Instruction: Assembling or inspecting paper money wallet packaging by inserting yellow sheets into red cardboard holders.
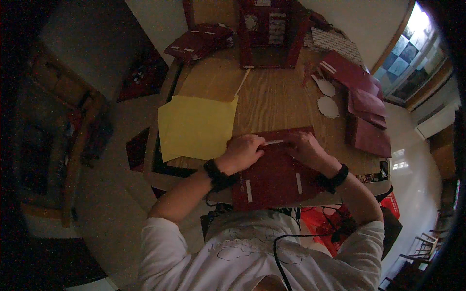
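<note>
A dark red card panel [272, 172] lies at the table's near edge, right in front of me. Two short white strips [249, 190] are fixed upright on its lower half. Across its upper part runs another white strip [274, 142], between my two hands. My left hand [244, 152] rests on the panel's upper left, fingers curled and pinched at the strip's left end. At the other end my right hand [309, 150] has its fingers bent down and closed on the strip. The fingertips are partly hidden in the dim light.
Yellow sheets [199, 127] lie on the left of the table. Dark red folded pieces [366, 116] and pale scalloped paper cutouts [328, 107] lie on the right. A dark red box frame [268, 36] stands at the back, beside a stack of red panels [201, 41].
</note>
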Action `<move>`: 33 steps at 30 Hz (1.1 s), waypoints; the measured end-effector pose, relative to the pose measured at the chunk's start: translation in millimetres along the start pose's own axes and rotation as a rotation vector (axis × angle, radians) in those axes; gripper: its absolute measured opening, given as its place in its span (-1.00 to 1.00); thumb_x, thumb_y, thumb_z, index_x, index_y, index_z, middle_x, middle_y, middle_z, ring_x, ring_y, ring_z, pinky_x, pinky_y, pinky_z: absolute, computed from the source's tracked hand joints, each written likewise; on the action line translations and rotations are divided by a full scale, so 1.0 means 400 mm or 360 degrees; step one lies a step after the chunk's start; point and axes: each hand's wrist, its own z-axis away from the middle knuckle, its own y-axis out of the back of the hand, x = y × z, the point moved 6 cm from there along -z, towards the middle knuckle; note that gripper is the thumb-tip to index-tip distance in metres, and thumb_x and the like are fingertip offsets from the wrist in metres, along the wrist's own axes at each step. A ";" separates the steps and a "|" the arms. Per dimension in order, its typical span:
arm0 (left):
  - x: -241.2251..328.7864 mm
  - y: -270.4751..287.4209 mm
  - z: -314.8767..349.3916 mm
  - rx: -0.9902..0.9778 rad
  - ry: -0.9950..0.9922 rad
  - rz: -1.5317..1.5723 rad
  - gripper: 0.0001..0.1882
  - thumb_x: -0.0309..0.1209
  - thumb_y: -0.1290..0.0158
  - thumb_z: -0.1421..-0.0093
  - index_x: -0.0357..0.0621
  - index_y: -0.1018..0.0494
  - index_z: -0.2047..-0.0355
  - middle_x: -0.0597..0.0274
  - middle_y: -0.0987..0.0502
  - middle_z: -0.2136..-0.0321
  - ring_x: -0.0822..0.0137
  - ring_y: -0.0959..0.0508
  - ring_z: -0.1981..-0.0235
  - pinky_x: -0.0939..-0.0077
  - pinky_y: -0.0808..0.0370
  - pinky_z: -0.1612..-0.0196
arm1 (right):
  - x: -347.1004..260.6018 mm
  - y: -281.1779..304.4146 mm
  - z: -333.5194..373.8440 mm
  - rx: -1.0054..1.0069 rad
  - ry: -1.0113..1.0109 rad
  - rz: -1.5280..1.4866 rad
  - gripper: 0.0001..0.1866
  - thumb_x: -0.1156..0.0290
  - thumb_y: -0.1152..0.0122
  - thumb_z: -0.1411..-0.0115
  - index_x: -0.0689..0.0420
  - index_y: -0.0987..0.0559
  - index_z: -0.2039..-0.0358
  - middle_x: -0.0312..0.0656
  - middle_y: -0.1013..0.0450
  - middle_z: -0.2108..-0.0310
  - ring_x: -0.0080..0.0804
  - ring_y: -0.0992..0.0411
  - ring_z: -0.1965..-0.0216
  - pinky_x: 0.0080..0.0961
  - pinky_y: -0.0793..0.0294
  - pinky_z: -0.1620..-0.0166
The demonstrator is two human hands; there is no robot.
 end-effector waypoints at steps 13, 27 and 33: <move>0.049 -0.006 -0.014 0.0267 -0.0284 -0.0265 -0.95 -0.48 0.06 -0.05 -0.19 -0.38 0.47 0.08 -0.42 0.48 0.07 -0.46 0.35 0.21 -0.43 0.26 | 0.004 -0.039 0.005 0.0128 0.0349 0.0747 -0.71 0.51 -0.12 0.09 0.15 -0.49 0.27 -0.12 -0.41 0.24 -0.11 -0.35 0.11 -0.22 -0.30 0.04; 0.043 0.001 -0.004 0.0179 -0.0223 -0.0396 -0.89 -0.44 0.00 -0.03 -0.16 -0.44 0.41 0.11 -0.42 0.46 0.10 -0.46 0.31 0.23 -0.43 0.23 | -0.044 -0.060 0.008 -0.0122 0.0238 0.1146 -0.73 0.39 0.02 -0.05 0.11 -0.48 0.21 -0.14 -0.39 0.23 -0.21 -0.33 0.10 -0.16 -0.20 -0.04; 0.035 -0.009 -0.008 0.0117 -0.0235 -0.0449 -0.87 -0.44 0.02 -0.04 -0.18 -0.43 0.39 0.08 -0.43 0.46 0.09 -0.47 0.30 0.24 -0.43 0.23 | -0.026 -0.064 0.009 -0.0140 0.0172 0.1120 -0.70 0.36 0.02 -0.05 0.11 -0.48 0.18 -0.15 -0.39 0.21 -0.23 -0.33 0.09 -0.17 -0.20 -0.03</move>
